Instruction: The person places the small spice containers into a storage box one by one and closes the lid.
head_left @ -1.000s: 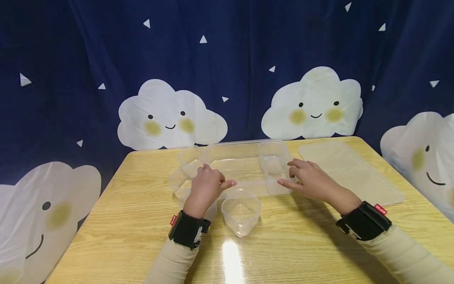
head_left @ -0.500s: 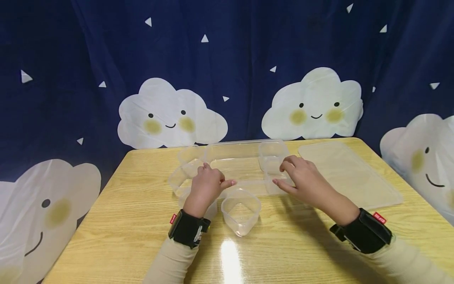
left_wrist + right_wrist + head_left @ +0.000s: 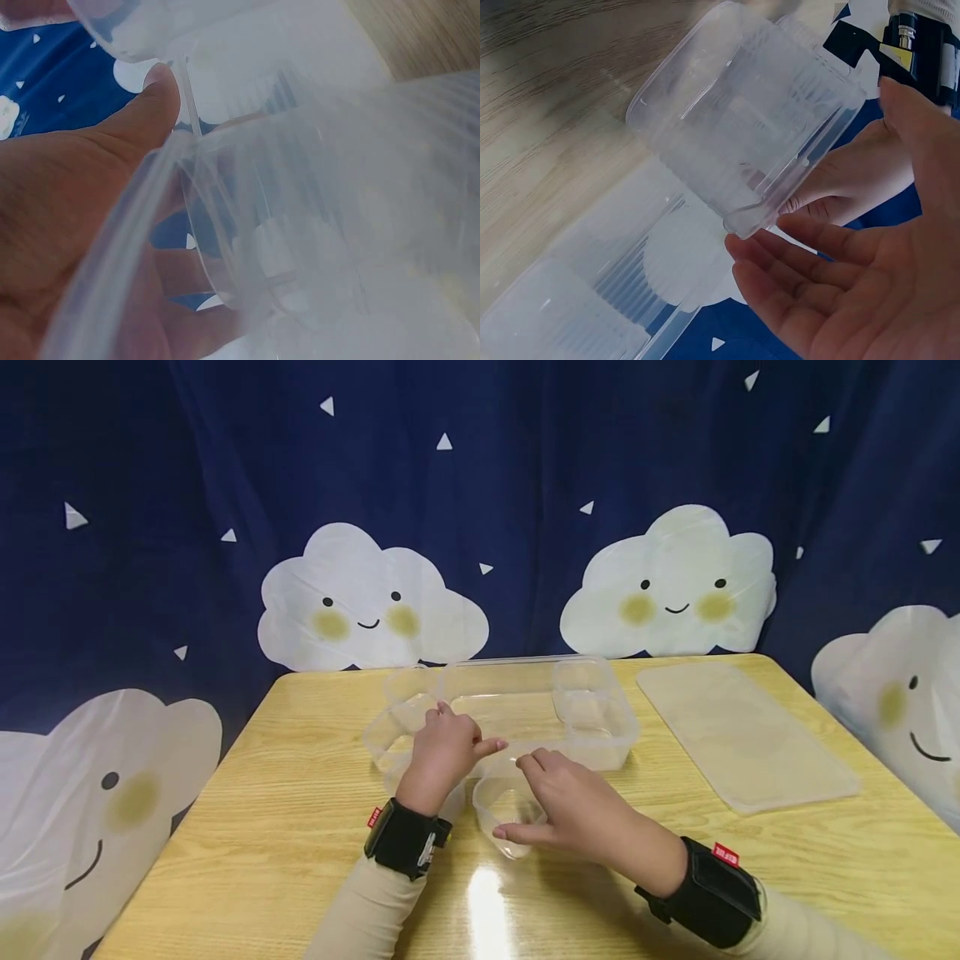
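Note:
A large clear plastic box [image 3: 502, 718] stands at the back of the table, with two small clear containers [image 3: 587, 706] inside its right end. My left hand [image 3: 442, 752] is over its left front corner, thumb stretched out and fingers fairly straight behind clear plastic in the left wrist view. Several loose small containers [image 3: 384, 739] surround this hand. My right hand [image 3: 577, 802] reaches over a rounded small container [image 3: 491, 814] in front of the box. In the right wrist view its fingertips are at that container's [image 3: 742, 112] rim, touching or nearly so; the thumb stands apart.
A flat translucent lid [image 3: 750, 735] lies on the wooden table [image 3: 247, 810] at the right. Behind the table hangs a dark blue curtain [image 3: 517, 460] with clouds and triangles. Each wrist wears a black band [image 3: 705, 893].
My right hand has come away from the right end of the large box, moving left and toward me to the rounded small container. The left hand has stayed in place.

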`<state>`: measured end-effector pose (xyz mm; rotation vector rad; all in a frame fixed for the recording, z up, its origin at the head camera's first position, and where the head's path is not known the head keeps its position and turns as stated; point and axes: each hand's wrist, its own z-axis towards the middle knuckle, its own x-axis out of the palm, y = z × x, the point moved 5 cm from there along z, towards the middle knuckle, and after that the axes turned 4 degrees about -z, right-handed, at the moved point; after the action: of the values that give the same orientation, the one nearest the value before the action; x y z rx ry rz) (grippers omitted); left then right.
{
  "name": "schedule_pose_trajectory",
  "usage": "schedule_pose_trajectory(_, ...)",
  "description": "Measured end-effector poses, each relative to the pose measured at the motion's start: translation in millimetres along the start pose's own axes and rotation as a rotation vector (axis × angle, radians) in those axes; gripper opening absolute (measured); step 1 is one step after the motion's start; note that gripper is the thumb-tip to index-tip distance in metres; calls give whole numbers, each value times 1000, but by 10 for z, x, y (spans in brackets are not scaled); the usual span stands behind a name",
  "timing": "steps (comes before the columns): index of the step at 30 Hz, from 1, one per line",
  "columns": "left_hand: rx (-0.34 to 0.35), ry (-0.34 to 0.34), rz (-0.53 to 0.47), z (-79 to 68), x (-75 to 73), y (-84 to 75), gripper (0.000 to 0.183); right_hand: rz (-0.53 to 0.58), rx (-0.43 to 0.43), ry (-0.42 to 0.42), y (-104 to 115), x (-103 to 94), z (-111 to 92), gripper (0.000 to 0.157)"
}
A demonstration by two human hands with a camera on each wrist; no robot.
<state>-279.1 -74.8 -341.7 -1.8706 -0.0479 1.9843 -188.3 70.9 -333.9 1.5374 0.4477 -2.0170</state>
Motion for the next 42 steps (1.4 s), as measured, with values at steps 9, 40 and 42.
schedule_pose_trajectory(9, 3, 7, 32, 5, 27, -3, 50, 56, -18, 90, -44, -34, -56, 70)
schedule_pose_trajectory(40, 10, -2, 15, -22, -8, 4, 54, 51, 183, 126, -173, -99, -269, 75)
schedule_pose_trajectory(42, 13, -18, -19, -32, -28, 21, 57, 49, 175, 124, -170, -101, -264, 73)
